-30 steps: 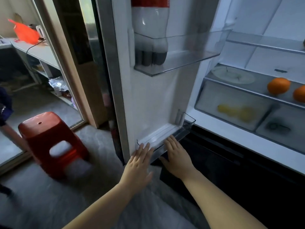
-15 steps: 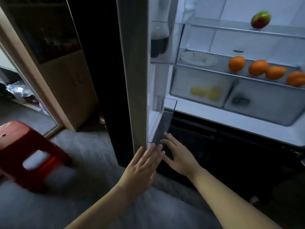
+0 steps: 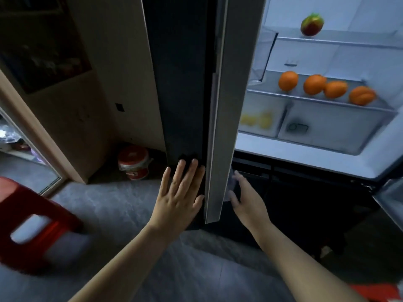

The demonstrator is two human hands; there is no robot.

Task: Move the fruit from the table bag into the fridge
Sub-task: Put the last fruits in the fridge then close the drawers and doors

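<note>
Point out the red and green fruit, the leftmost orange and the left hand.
red and green fruit (image 3: 311, 25): head view, middle of its skin.
leftmost orange (image 3: 288, 80): head view, centre of its peel.
left hand (image 3: 181, 199): head view, back of the hand.

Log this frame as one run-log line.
left hand: flat on fridge door outer face | right hand: open, at door's inner side | shelves: four oranges, one red-green fruit

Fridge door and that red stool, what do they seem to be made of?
Fridge door: dark, matt outer face, possibly coated metal or glass; its pale edge strip looks like plastic. Red stool: probably moulded plastic, glossy, one-piece with a cut-out opening.
</note>
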